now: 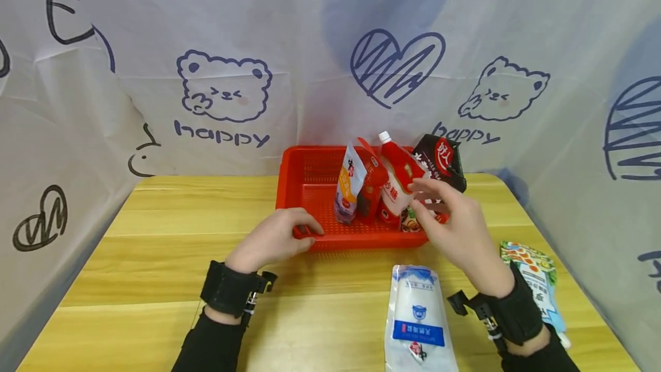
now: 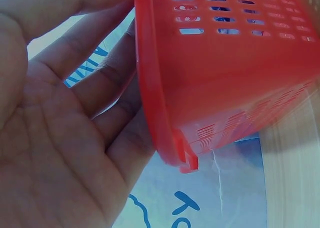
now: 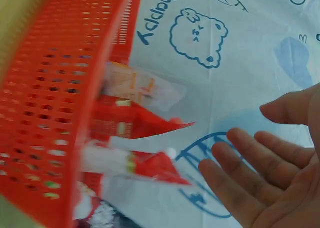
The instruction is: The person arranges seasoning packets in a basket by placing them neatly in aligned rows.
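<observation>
A red plastic basket [image 1: 310, 241] with slotted walls stands at the back of the table. My left hand [image 1: 281, 235] holds its front left rim, fingertips over the edge and thumb on the near side. Above the right half of the basket is my right hand [image 1: 454, 220], fingers spread and holding nothing. Nearest to it stands a red-and-white sugar pouch [image 1: 395, 185] with a white cap. To its left are a red packet [image 1: 370, 188] and an orange, white and purple pouch [image 1: 348, 185]. A black packet [image 1: 431, 157] leans at the right end.
In front of the basket lies a white-and-blue sea salt bag [image 1: 419, 317]. A green-and-light-blue capped pouch [image 1: 537, 280] lies at the right, partly behind my right wrist. A white drawn-on cloth [image 1: 310, 73] hangs behind and beside the table.
</observation>
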{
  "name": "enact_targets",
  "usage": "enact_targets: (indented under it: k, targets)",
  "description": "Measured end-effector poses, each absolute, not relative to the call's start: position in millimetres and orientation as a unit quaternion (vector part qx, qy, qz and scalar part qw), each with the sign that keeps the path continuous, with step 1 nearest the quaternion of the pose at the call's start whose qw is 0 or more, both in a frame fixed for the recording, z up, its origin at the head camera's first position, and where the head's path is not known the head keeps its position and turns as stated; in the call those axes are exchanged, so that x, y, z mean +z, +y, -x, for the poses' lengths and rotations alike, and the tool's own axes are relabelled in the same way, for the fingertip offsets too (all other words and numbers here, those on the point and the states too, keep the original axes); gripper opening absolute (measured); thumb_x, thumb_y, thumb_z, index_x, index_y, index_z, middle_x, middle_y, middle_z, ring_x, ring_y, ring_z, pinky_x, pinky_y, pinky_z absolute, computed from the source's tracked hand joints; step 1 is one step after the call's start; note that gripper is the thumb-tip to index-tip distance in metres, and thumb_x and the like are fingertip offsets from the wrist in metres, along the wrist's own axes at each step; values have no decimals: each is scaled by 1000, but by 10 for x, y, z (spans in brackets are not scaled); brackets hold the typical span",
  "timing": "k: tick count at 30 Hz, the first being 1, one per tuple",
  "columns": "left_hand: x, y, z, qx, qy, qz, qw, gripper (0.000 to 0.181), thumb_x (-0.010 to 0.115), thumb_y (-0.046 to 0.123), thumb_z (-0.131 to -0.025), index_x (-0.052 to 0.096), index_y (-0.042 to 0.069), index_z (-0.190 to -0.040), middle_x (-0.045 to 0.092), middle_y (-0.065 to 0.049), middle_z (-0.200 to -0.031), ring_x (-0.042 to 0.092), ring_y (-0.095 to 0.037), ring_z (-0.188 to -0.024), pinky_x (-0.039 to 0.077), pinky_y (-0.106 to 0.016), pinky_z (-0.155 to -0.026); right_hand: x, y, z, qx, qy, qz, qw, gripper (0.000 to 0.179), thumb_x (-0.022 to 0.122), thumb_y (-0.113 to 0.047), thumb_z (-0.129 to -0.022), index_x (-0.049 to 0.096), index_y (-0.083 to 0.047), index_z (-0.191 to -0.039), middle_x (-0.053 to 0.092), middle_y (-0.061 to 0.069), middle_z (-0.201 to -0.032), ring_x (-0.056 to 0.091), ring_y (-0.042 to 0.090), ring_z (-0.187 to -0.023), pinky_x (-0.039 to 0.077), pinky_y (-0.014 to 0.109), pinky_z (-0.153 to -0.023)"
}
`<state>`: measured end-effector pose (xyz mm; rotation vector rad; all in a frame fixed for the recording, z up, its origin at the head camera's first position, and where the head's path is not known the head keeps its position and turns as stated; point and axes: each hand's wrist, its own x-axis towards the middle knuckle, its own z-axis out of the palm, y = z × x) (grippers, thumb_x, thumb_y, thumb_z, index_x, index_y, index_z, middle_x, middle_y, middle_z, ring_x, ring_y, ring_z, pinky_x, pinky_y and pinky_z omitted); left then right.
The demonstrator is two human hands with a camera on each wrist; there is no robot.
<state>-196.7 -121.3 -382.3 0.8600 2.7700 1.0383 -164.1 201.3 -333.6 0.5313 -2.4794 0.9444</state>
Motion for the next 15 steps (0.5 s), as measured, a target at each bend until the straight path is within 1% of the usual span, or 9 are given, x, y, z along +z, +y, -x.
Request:
enact_targets:
  k: [2,3,6,8,10,12,15]
  targets:
    - [-3821,-1217,1961,338,899,-276,31,15,77,5,-91,80,13,-103,71,3,-101,60,-16,-90,53,-34,-83,-3427,2079,1587,337,-893,-207,215,38,75,-2,-94,66,-4,-131,74,8,-120,71,22,-104,57,18,-83]
    - [-3820,-1218,1959,338,900,-274,31,15,77,5,-91,80,13,-103,71,3,-101,60,-16,-90,53,-34,-83,-3472,2110,1559,332,-894,-213,212,38,76,-2,-93,66,-4,-130,75,6,-118,71,21,-102,57,18,-82]
    - [-3817,-1221,1958,340,900,-270,31,15,77,6,-91,80,13,-104,70,5,-101,60,-15,-90,53,-34,-84,-3601,2195,1486,316,-902,-227,187,35,78,-3,-91,69,-6,-125,76,3,-113,73,18,-99,61,28,-80]
    - [-3812,-1220,1959,340,900,-271,29,15,77,5,-91,80,13,-103,70,5,-101,60,-15,-90,54,-34,-84,-3680,2245,1447,308,-911,-232,149,33,78,-5,-92,70,-8,-124,76,1,-114,74,17,-97,62,36,-81]
    - [-3811,-1219,1962,340,900,-273,27,15,78,5,-91,80,14,-102,70,5,-100,60,-15,-90,54,-34,-84,-3758,2296,1421,307,-918,-231,100,32,78,-9,-93,71,-8,-124,76,1,-116,74,18,-99,62,43,-84]
    - [-3814,-1218,1964,339,899,-274,27,15,77,5,-91,80,14,-102,70,4,-100,61,-15,-91,54,-35,-84,-3835,2352,1408,299,-927,-223,44,32,77,-16,-95,71,-11,-126,74,1,-120,72,22,-103,61,46,-87]
    - [-3820,-1217,1966,338,900,-274,29,15,77,5,-91,80,15,-102,71,4,-101,61,-15,-92,54,-35,-86,-3962,2430,1426,281,-934,-218,-32,41,78,-28,-95,69,-11,-130,71,5,-127,68,28,-111,58,52,-92]
